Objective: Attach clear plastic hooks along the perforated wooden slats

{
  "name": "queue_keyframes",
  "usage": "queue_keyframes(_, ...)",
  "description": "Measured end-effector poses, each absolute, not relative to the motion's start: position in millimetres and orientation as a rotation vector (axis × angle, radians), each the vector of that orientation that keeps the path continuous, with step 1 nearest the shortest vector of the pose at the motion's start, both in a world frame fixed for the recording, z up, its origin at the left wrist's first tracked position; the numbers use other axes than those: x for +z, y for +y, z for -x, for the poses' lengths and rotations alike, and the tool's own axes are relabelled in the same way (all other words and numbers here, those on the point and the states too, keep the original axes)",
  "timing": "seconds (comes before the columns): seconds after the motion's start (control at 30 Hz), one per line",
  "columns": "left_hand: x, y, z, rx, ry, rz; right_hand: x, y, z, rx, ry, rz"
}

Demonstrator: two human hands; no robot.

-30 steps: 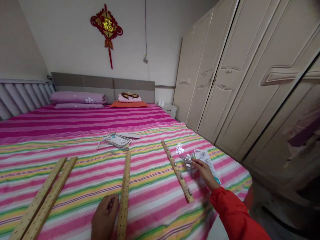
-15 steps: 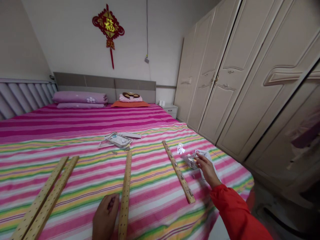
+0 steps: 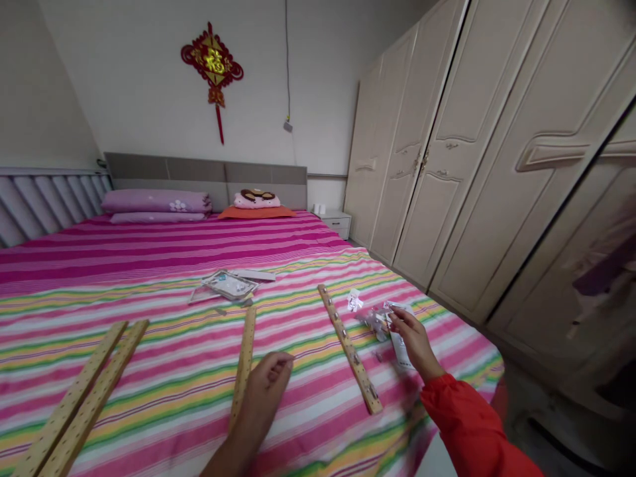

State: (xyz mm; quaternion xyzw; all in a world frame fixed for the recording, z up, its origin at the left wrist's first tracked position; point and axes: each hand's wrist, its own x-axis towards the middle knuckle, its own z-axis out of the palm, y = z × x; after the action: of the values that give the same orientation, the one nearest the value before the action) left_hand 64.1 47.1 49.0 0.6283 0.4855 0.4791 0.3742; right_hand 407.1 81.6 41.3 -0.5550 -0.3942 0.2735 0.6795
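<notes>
My left hand [image 3: 268, 384] is over the bed with its fingers curled in and thumb and forefinger together; what they hold, if anything, I cannot make out. Beneath its wrist runs a wooden strip with holes [image 3: 243, 364]. On the right, my right hand [image 3: 415, 338] pinches at a clear plastic bag [image 3: 373, 322] of small parts, its fingertips partly hiding the contact. A white packet [image 3: 401, 348] lies under that hand. Between my hands is a wooden strip bearing several metal fittings [image 3: 350, 351]. Small white pieces [image 3: 354, 300] lie near its far end.
Two more drilled wooden strips [image 3: 94, 391] lie side by side at the left. Farther back on the striped bedcover [image 3: 163, 371] is a clear tray [image 3: 229, 285] with small parts in it. Folded bedding [image 3: 156, 202] sits by the headboard. A tall wardrobe [image 3: 462, 165] borders the right side.
My left hand has moved right and away from me, now crossing over the middle strip. My right hand stays by the plastic bag, and more of the white packet shows. The view has tilted slightly.
</notes>
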Motion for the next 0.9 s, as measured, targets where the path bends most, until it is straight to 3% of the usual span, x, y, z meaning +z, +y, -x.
queue_keyframes(0.43, 37.8, 90.6, -199.2, 1.073, 0.84, -1.754, 43.2, 74.2, -398.5, 0.622, -0.98, 1.218)
queue_keyframes(0.9, 30.4, 120.2, -260.0, 1.081, 0.727, -1.93, 38.2, 71.9, -399.3, 0.715, -0.998, 1.165)
